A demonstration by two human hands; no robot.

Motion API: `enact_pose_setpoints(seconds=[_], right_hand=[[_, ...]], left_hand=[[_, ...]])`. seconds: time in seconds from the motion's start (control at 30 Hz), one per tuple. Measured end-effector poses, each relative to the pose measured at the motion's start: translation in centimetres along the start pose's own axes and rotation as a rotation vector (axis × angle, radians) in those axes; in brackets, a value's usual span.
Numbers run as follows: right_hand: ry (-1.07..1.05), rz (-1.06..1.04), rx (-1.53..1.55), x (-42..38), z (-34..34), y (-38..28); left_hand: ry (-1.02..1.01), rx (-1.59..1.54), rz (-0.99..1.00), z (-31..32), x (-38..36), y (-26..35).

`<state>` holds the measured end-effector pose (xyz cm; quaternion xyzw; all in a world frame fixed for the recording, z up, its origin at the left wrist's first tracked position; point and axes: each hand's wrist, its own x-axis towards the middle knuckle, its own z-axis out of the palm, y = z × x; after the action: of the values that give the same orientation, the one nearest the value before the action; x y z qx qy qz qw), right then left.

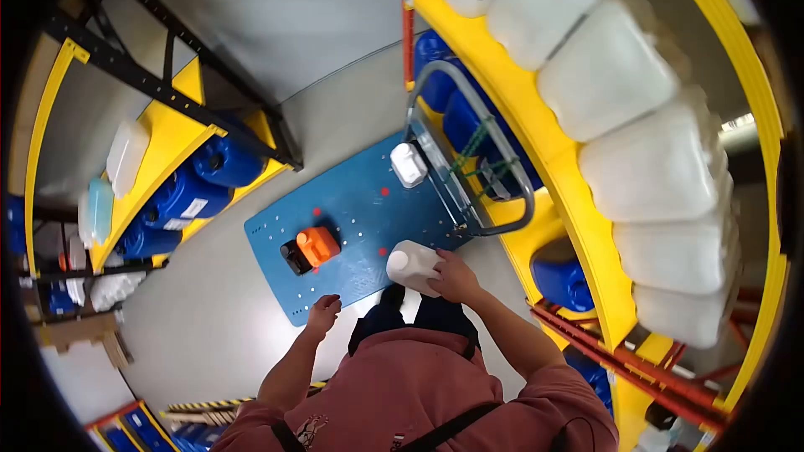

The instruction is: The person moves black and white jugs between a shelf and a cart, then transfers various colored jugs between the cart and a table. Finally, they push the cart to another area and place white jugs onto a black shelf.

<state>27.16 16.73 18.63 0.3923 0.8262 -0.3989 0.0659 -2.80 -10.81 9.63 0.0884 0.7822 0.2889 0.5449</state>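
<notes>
My right hand (455, 276) is closed on a white jug (412, 267) at the near right edge of a blue platform cart (360, 226). Over the floor beside the cart's near edge, my left hand (324, 314) has its fingers apart and nothing in it. An orange jug (318, 246) and a black jug (295, 258) sit side by side on the left part of the cart. A second white jug (409, 165) is at the far right, near the cart's metal handle (526, 192).
Yellow shelving (578, 192) on the right holds large white canisters (649, 163) and blue containers (563, 276). On the left, another yellow shelf (159, 146) carries blue drums (186, 197) and a pale canister (128, 156). A grey wall stands beyond the cart.
</notes>
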Motion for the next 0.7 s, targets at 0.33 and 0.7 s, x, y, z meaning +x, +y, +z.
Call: enact_pose_setpoints(seconds=[0.33, 0.7], right_hand=[[0.634, 0.471, 0.235, -29.5, 2.8, -0.2], [1.281, 0.688, 0.392, -53.7, 7.4, 5.7]], left_hand=[[-0.415, 0.474, 0.226, 5.3, 1.3, 7.1], [-1.277, 0.867, 0.798, 42.2, -24.8, 14.2]])
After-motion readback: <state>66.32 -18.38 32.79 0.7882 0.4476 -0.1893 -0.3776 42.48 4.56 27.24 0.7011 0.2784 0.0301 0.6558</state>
